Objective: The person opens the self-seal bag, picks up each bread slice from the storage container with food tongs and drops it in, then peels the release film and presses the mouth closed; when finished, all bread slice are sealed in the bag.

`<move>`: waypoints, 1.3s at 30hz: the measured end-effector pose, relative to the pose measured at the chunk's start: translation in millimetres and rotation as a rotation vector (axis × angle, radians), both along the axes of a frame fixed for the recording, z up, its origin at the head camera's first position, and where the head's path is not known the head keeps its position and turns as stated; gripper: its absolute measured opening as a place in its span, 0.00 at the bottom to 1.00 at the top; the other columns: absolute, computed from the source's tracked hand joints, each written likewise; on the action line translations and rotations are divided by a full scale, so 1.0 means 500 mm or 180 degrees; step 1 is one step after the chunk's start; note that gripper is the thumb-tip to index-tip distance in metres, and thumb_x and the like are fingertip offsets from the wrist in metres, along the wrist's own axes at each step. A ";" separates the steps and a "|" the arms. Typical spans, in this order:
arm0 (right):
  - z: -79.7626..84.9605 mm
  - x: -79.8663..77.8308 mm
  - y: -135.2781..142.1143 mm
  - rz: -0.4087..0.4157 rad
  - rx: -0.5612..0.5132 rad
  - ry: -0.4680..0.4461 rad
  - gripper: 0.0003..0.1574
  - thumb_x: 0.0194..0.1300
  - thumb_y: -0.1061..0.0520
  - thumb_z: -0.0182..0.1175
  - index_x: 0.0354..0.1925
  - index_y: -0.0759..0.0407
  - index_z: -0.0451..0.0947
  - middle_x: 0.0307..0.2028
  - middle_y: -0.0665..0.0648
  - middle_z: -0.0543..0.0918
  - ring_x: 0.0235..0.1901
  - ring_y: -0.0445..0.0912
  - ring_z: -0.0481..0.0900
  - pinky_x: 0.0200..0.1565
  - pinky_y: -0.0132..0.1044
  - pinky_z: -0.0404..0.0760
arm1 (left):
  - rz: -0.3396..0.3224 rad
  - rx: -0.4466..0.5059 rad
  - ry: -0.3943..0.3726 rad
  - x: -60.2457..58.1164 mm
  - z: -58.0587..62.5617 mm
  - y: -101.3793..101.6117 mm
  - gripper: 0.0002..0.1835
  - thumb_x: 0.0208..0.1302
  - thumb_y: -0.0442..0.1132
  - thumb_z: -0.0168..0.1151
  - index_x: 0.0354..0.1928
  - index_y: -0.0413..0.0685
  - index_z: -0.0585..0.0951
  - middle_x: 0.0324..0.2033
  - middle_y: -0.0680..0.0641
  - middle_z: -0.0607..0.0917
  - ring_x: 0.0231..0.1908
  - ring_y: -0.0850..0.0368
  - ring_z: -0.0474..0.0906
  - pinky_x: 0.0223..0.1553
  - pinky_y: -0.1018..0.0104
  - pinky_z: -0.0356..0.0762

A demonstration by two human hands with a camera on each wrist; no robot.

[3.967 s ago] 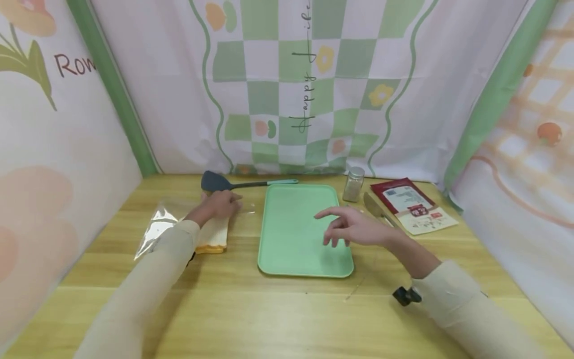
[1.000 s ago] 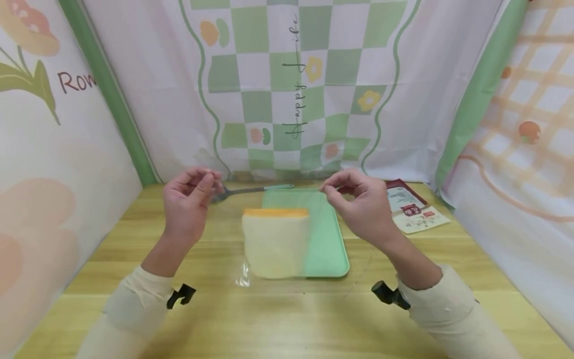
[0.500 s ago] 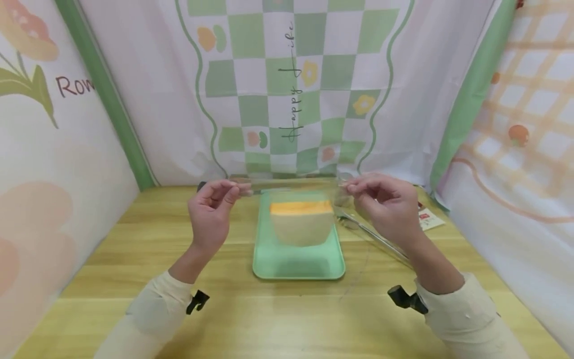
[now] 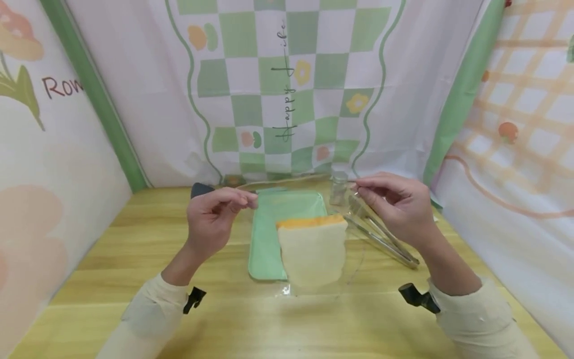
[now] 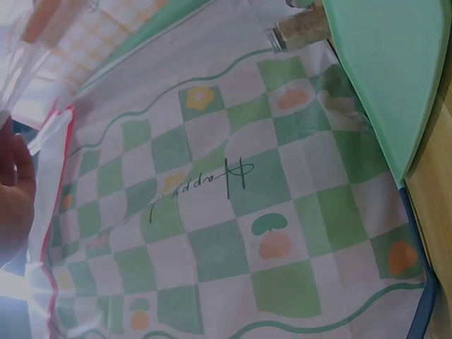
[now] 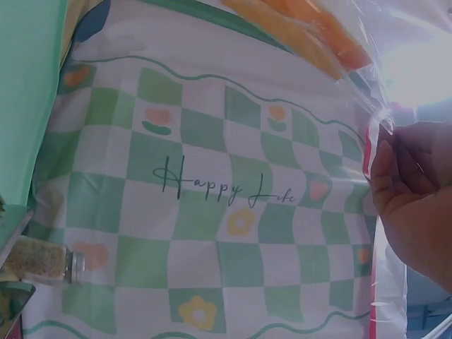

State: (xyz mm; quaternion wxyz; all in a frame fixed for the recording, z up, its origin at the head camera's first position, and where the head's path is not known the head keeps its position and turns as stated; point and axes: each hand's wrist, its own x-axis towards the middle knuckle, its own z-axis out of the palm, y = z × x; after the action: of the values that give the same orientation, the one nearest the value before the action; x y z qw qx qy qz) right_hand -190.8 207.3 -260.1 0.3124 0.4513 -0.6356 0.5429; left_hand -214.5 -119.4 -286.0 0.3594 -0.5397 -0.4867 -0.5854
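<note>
A clear plastic bag (image 4: pixel 285 289) hangs upright over the right part of the green tray (image 4: pixel 265 244), its mouth at the top. Inside it stand pale bread slices (image 4: pixel 312 254) with an orange crust along the upper edge. My left hand (image 4: pixel 211 219) pinches the left side of the bag's mouth between thumb and fingers. On the other side my right hand (image 4: pixel 401 209) pinches the right corner. From below, the right wrist view catches the bread's orange edges (image 6: pixel 304 35) through the film, beside the right fingertips.
Behind the right side of the bag stands a glass jar (image 4: pixel 338 192) with a metal lid. Metal tongs (image 4: pixel 385 242) lie right of the tray, below my right hand. A dark spatula (image 4: pixel 201 189) lies at the back left, partly covered by my left hand.
The bag of bread, earlier lying left of the tray under my left hand, is now lifted between both hands. Lately it has shifted right and its lower end has swung down towards me.
</note>
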 end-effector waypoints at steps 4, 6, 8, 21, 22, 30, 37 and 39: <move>-0.003 0.002 0.001 -0.0064 -0.0036 -0.0049 0.12 0.50 0.86 0.59 0.35 0.82 0.81 0.35 0.63 0.88 0.37 0.44 0.87 0.34 0.26 0.82 | 0.0178 -0.0312 0.0032 0.004 0.002 -0.008 0.08 0.69 0.30 0.59 0.36 0.30 0.84 0.37 0.42 0.89 0.34 0.56 0.86 0.36 0.67 0.83; -0.006 0.004 -0.001 -0.0121 -0.0049 -0.0093 0.14 0.48 0.87 0.59 0.35 0.81 0.81 0.34 0.62 0.88 0.34 0.43 0.86 0.31 0.25 0.80 | 0.0284 -0.0443 0.0036 0.005 0.001 -0.011 0.08 0.70 0.30 0.58 0.37 0.31 0.84 0.34 0.40 0.88 0.33 0.55 0.85 0.31 0.70 0.81; -0.009 0.006 -0.005 -0.0152 -0.0073 -0.0157 0.15 0.47 0.87 0.61 0.34 0.80 0.81 0.33 0.61 0.88 0.31 0.43 0.85 0.29 0.26 0.80 | 0.0399 -0.0546 0.0022 0.007 0.002 -0.013 0.09 0.71 0.30 0.57 0.39 0.31 0.84 0.33 0.39 0.87 0.32 0.55 0.85 0.28 0.71 0.80; 0.003 0.012 -0.013 -0.0325 -0.0366 -0.0097 0.14 0.45 0.87 0.64 0.33 0.81 0.82 0.31 0.60 0.89 0.26 0.41 0.85 0.26 0.25 0.79 | 0.0298 -0.0471 -0.0125 0.012 0.005 -0.012 0.09 0.66 0.30 0.64 0.39 0.25 0.83 0.35 0.39 0.87 0.35 0.56 0.85 0.36 0.70 0.83; 0.003 0.012 -0.012 -0.0270 -0.0395 -0.0101 0.14 0.45 0.87 0.63 0.33 0.82 0.82 0.31 0.60 0.89 0.23 0.40 0.84 0.24 0.25 0.78 | 0.0336 -0.0471 -0.0105 0.012 0.004 -0.011 0.09 0.66 0.30 0.64 0.38 0.26 0.83 0.34 0.38 0.87 0.35 0.56 0.85 0.36 0.70 0.83; -0.008 0.010 0.001 -0.0045 -0.0309 -0.0284 0.12 0.47 0.87 0.63 0.32 0.82 0.78 0.32 0.61 0.89 0.25 0.42 0.85 0.23 0.26 0.78 | 0.0782 -0.0482 -0.0047 0.019 0.004 -0.015 0.06 0.64 0.29 0.66 0.37 0.30 0.86 0.33 0.37 0.88 0.33 0.54 0.86 0.36 0.71 0.82; -0.002 0.021 0.010 0.0109 -0.0404 -0.0923 0.17 0.53 0.82 0.64 0.33 0.75 0.66 0.32 0.60 0.89 0.21 0.44 0.83 0.20 0.30 0.74 | 0.0568 -0.0338 -0.0639 0.029 0.003 -0.018 0.13 0.61 0.26 0.67 0.45 0.24 0.78 0.33 0.38 0.88 0.36 0.57 0.87 0.35 0.73 0.81; 0.002 0.023 0.010 0.0001 -0.0335 -0.1121 0.15 0.55 0.81 0.64 0.38 0.73 0.71 0.32 0.59 0.89 0.21 0.43 0.83 0.20 0.30 0.74 | 0.0471 -0.0225 -0.0852 0.032 0.002 -0.018 0.17 0.59 0.21 0.66 0.49 0.25 0.75 0.33 0.44 0.89 0.35 0.58 0.87 0.32 0.75 0.79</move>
State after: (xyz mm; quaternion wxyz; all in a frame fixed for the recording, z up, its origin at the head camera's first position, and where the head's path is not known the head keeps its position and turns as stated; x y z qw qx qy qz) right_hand -179.1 212.5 -258.9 0.2194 0.3325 -0.6511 0.6460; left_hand -198.6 -128.3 -285.0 0.3142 -0.4318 -0.5891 -0.6065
